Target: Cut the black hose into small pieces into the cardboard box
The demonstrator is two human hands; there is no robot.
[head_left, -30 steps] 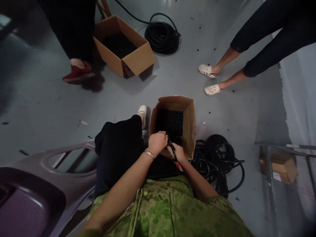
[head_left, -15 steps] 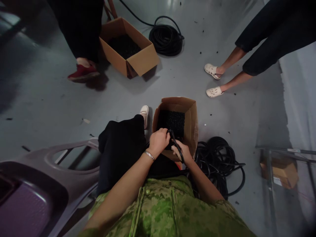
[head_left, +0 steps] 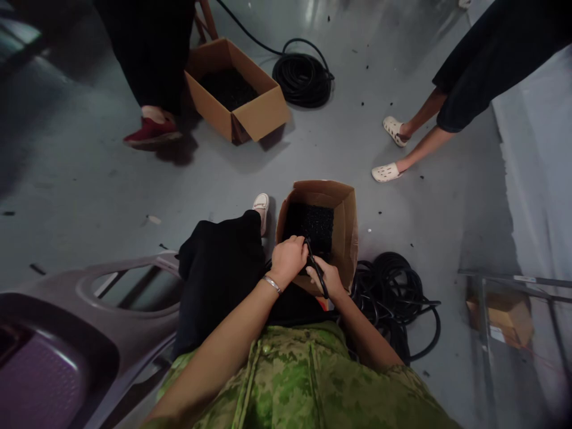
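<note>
My left hand (head_left: 289,260), with a silver bracelet at its wrist, is closed over the near side of an open cardboard box (head_left: 346,232). It seems to grip a black hose, a bit of which shows at the left beside the wrist; my fingers hide the rest. My right hand (head_left: 329,277) is closed around a slim black hand tool (head_left: 318,273) that looks like cutters. The tool's upper end meets the fingers of my left hand. Many small black pieces (head_left: 315,220) lie in the box below my hands.
Coiled black hose (head_left: 393,286) lies right of the box. Farther off stand another cardboard box (head_left: 263,110) of black pieces and a second hose coil (head_left: 304,80). Two people stand nearby. A plastic chair (head_left: 147,280) is at the left, a metal frame (head_left: 485,316) at the right.
The black tool's handles, spread apart before, now look pressed together in my right hand. My left hand has stayed at the same place over the box. The view has shifted slightly.
</note>
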